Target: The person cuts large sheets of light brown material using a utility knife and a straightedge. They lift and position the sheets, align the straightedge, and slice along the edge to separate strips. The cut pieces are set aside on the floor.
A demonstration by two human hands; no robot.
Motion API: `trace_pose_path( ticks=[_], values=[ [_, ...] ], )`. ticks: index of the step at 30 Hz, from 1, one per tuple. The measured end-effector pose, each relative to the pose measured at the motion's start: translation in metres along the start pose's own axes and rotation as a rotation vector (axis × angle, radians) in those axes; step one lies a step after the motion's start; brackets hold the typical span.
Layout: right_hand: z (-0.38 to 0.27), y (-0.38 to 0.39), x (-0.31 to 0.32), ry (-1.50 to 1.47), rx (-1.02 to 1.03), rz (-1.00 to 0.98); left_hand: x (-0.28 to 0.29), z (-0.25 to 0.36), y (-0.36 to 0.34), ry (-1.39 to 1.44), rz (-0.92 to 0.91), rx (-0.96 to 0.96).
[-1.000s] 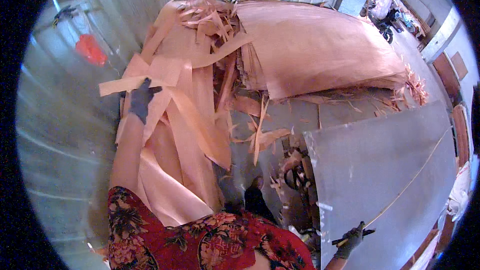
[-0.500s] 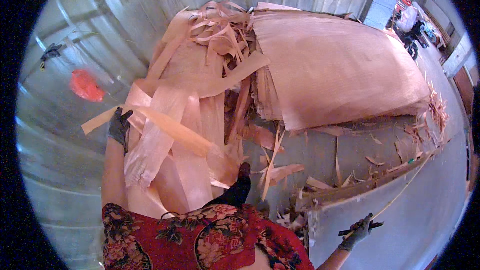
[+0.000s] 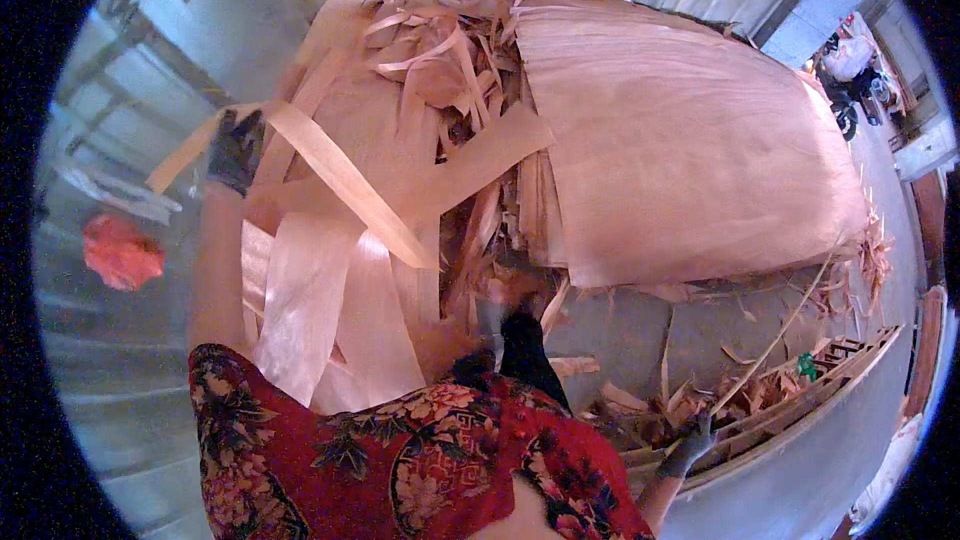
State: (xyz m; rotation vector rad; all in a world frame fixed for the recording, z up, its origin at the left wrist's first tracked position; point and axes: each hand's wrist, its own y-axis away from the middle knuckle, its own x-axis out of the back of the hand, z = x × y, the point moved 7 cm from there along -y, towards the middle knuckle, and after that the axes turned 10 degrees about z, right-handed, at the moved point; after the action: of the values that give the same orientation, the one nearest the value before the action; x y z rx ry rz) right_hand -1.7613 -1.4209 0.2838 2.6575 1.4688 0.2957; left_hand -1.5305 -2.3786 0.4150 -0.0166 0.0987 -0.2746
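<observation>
My left hand [image 3: 236,148], in a dark glove, is raised over the left pile and closed on a long, narrow strip of wood veneer [image 3: 335,178]. The strip bends over the hand; one end hangs to the left, the other slants down to the right over the pile. My right hand [image 3: 690,443], gloved and blurred, is low on the right beside a wooden slatted frame [image 3: 790,408]. It grips a thin yellowish stick [image 3: 775,337] that points up and away to the right. Loose veneer sheets [image 3: 310,285] lie below my left hand.
A thick stack of large veneer sheets [image 3: 690,140] lies at the centre right. Curled scraps [image 3: 430,50] heap up behind the left pile. Wood scraps [image 3: 625,398] litter the floor. A red crumpled thing [image 3: 122,252] is at the far left, and a dark-clad foot [image 3: 530,345] stands between.
My left hand has risen and reached forward, lifting the strip. My right hand and the stick have moved up and slightly left. The foot has stepped forward, and the view has shifted.
</observation>
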Motion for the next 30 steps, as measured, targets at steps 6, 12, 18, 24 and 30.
trace_pose_path(
  ticks=[6,12,18,24,30],
  values=[
    [0.028,-0.049,-0.147,-0.014,-0.087,0.095,0.037,0.049,-0.068,-0.272,0.254,-0.178],
    [0.015,-0.105,-0.228,-0.047,-0.26,-0.062,0.041,0.055,-0.089,-0.398,0.506,-0.186],
    [0.013,-0.123,-0.252,-0.047,-0.122,0.058,0.016,0.16,-0.128,-0.708,0.722,-0.478],
    [0.027,-0.071,-0.27,0.122,-0.105,0.119,-0.097,0.034,-0.113,-1.231,0.46,-0.683],
    [0.096,-0.045,-0.338,0.034,-0.258,0.078,-0.298,-0.216,-0.107,-1.466,-0.518,-0.537]
  ],
)
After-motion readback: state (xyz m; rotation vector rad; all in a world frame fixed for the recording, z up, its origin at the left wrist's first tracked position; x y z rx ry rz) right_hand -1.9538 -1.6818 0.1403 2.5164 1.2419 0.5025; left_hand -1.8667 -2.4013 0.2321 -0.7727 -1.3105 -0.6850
